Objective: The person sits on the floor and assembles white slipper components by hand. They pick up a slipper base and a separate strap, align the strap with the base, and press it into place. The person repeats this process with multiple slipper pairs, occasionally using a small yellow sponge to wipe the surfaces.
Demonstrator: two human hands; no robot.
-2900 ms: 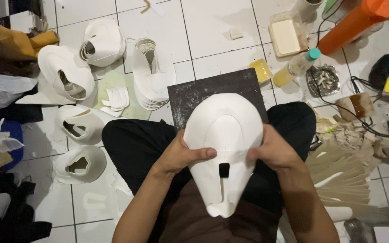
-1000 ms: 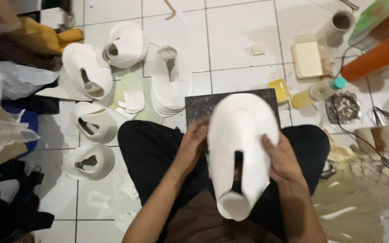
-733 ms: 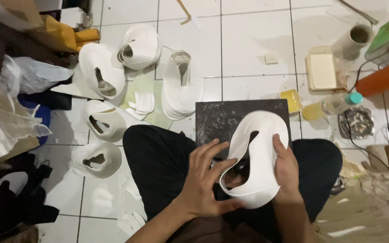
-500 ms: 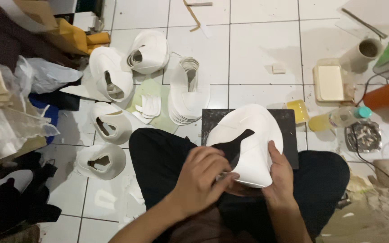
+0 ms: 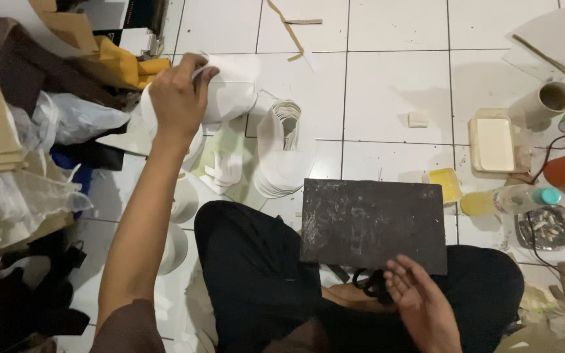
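The left hand (image 5: 176,91) was stretched far out over the floor, fingers curled round a white moulded shell (image 5: 227,91) and gripping it at its near edge; the shell sat among more white shells (image 5: 178,196) lined up along the forearm, partly hidden beneath it; just right of the held piece lay a fanned stack of flat white cut-outs (image 5: 286,153) on the white tiled floor (image 5: 393,85). The right hand (image 5: 420,301) hovered low over the lap, palm up and fingers loosely spread, holding nothing; beside its fingertips a dark strap or looped tool (image 5: 367,282) showed, though what it was could not be told; just above it a dark scuffed board (image 5: 371,225) rested across the black-trousered knees. Further right stood a shallow cream tray (image 5: 495,144), a small yellow block (image 5: 444,184), a bottle lying on its side with a teal cap (image 5: 508,199), a metal dish of scraps (image 5: 544,227) and a paper roll (image 5: 550,99); at the far left, a heap of cloth and plastic bags (image 5: 27,144).

By the look of it this was the setting-down or picking-up of a shell at the row; which of the two, the view alone did not say; the next move would call for a steady grip on that thin rim, and for the free hand to meet the piece over the board.
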